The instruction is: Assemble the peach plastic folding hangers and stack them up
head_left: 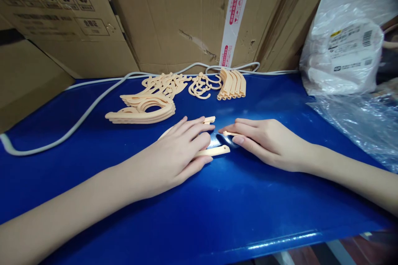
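Behind the hanger stack [141, 109], cardboard cartons [174, 12] as a wall: on the one far left of it, a row of handling pictograms and a recycling mark, the characters below unreadable; behind and right of it, a vertical strip of white tape [235, 12] with red print, not legible. Well to the right of the stack, a clear plastic bag [345, 41] of white goods with a white label, the barcode plain but the text too fine to make out. Underneath everything, a glossy blue tabletop [217, 215], with a white cable [77, 120] curving round the stack's left and rear. Just right of the stack, a tangle of peach hooks [203, 85], then a bundle of curved peach bars [232, 84]. Just in front of the stack, the left hand [178, 149] palm down, fingers straight and spread, gripping nothing, flat on a peach hanger arm [214, 151]; further right, the right hand [267, 140] likewise flat and uncurled — fingertips on a small peach piece [228, 133], nothing clasped.
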### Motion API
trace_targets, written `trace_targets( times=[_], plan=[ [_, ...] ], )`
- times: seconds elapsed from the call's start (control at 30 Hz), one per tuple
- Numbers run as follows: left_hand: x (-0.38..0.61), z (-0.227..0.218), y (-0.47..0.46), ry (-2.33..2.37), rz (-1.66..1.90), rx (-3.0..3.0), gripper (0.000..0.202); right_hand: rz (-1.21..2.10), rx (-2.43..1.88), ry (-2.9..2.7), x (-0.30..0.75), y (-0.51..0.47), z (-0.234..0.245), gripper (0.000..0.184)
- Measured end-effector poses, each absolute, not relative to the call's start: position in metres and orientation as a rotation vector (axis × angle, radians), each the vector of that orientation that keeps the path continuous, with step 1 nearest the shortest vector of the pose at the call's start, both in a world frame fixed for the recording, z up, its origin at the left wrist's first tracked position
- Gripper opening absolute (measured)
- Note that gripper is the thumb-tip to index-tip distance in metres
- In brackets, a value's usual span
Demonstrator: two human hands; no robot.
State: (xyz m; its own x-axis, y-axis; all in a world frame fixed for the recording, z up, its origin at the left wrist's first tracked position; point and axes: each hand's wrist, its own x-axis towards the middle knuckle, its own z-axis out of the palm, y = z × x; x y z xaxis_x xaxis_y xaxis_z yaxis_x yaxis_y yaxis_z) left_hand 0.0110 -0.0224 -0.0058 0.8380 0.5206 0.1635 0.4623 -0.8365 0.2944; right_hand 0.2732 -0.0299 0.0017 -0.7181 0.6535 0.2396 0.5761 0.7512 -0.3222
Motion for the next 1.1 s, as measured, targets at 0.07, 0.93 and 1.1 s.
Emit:
trace_targets(
  times=[0.07,0.93,1.1],
  plan=[
    [0.012,-0.004,-0.023,0.772,0.396,2.732,0.019,0.315,-0.951,-2.611,0.274,-0.03,0.0,0.033],
    [0.015,-0.007,-0.029,0.848,0.523,2.693,0.036,0.816,-1.119,-2.394,0.264,-0.039,0.012,0.029],
    [0.015,-0.008,-0.03,0.841,0.51,2.67,0.034,0.698,-1.034,-2.448,0.262,-0.038,0.008,0.025]
  ],
)
